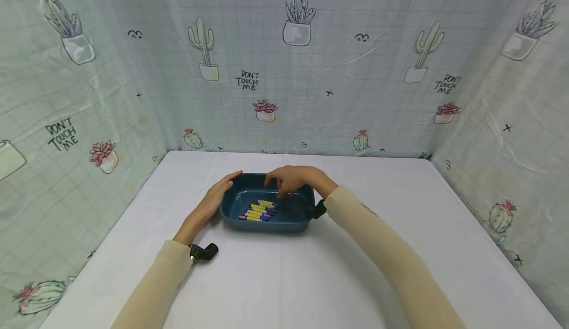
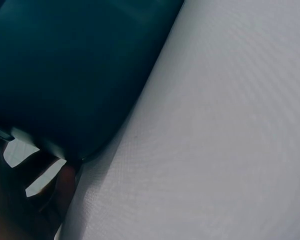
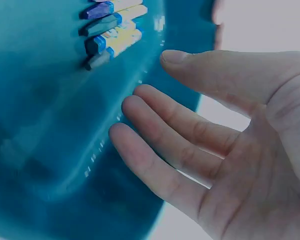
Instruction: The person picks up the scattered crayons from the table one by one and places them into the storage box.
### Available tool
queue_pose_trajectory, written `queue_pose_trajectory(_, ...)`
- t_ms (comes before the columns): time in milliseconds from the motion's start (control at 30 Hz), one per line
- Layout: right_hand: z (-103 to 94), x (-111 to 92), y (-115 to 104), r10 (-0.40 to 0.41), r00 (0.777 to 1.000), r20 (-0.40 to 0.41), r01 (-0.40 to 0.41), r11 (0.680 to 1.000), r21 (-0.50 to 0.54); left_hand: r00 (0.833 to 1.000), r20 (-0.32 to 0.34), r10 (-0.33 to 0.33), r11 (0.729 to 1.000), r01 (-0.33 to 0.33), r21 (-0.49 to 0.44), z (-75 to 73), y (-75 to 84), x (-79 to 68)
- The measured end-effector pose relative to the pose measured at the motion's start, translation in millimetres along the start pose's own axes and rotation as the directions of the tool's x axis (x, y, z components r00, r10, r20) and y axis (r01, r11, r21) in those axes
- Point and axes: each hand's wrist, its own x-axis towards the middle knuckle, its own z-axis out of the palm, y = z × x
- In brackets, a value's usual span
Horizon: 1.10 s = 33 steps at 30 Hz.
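Note:
Several crayons (image 1: 257, 211) in yellow wrappers lie roughly side by side in the left part of a dark teal tray (image 1: 266, 227). Their purple, dark and blue ends show close up in the right wrist view, where one is a purple crayon (image 3: 98, 11). My left hand (image 1: 214, 198) rests along the tray's left side, its fingers reaching toward the back corner. In the left wrist view those fingers (image 2: 66, 187) touch the tray's outer wall. Over the back right of the tray hovers my right hand (image 1: 291, 178), fingers apart and holding nothing, a short way from the crayons.
The tray sits on a white-covered table (image 1: 249, 279). Behind and at both sides hangs a cloth (image 1: 329, 72) printed with potted cacti. A black wrist camera (image 1: 204, 252) is strapped to the left wrist, another (image 1: 319, 209) to the right.

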Motion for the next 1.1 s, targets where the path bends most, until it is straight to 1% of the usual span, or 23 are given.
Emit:
queue_pose_trajectory(100, -1.4, -14, 5, -0.029, 0.999, -0.036, 0.027, 0.999, -0.041, 1.000, -0.004, 0.008, 1.000, -0.008, 0.012, -0.2, 0.5, -0.2)
queue_pose_trajectory(167, -2.5, -24, 10, -0.040, 0.997, -0.060, 0.038, 0.998, -0.040, 1.000, -0.007, 0.011, 1.000, -0.010, 0.018, -0.4, 0.5, -0.1)
queue_pose_trajectory(367, -5.2, -56, 27, -0.033, 0.989, -0.145, 0.039, 0.999, 0.036, 1.000, -0.002, 0.006, 1.000, -0.006, 0.010, -0.2, -1.1, 0.3)
queue_pose_trajectory(433, -4.8, -66, 34, -0.021, 0.983, -0.184, 0.034, 0.997, 0.064, 1.000, 0.001, -0.004, 1.000, 0.004, 0.004, 0.4, 0.2, 0.0)
queue_pose_trajectory(467, -4.2, -71, 37, -0.015, 0.979, -0.204, 0.031, 0.997, 0.076, 1.000, 0.005, -0.009, 1.000, 0.009, 0.005, 0.0, 5.0, -1.8)
queue_pose_trajectory(500, -3.5, -75, 40, -0.005, 0.975, -0.224, 0.025, 0.996, 0.087, 1.000, 0.010, -0.010, 1.000, 0.010, 0.009, -0.6, 10.7, -4.1)
queue_pose_trajectory(600, -1.4, -90, 50, 0.005, 0.961, -0.278, 0.028, 0.993, 0.114, 1.000, 0.009, -0.006, 1.000, 0.006, 0.015, -0.4, 10.7, -4.4)
queue_pose_trajectory(667, 0.6, -99, 56, 0.002, 0.950, -0.313, 0.034, 0.993, 0.110, 1.000, 0.004, 0.003, 1.000, -0.003, 0.021, -0.4, 9.3, -4.4)
queue_pose_trajectory(733, 2.7, -108, 62, -0.011, 0.937, -0.350, 0.050, 0.994, 0.102, 1.000, -0.008, 0.008, 1.000, -0.008, 0.016, 1.3, -1.2, -0.7)
queue_pose_trajectory(867, 10.4, -121, 76, -0.008, 0.904, -0.427, 0.053, 0.994, 0.093, 1.000, -0.011, 0.003, 1.000, -0.003, 0.004, 2.0, 0.5, -1.2)
queue_pose_trajectory(967, 18.7, -128, 86, 0.016, 0.884, -0.467, 0.043, 0.992, 0.115, 1.000, -0.008, 0.000, 1.000, 0.000, -0.008, 1.8, 7.0, -3.0)
queue_pose_trajectory(1100, 28.8, -135, 99, 0.065, 0.864, -0.499, 0.016, 0.988, 0.157, 1.000, 0.007, -0.003, 1.000, 0.003, -0.014, -1.1, 24.7, -8.8)
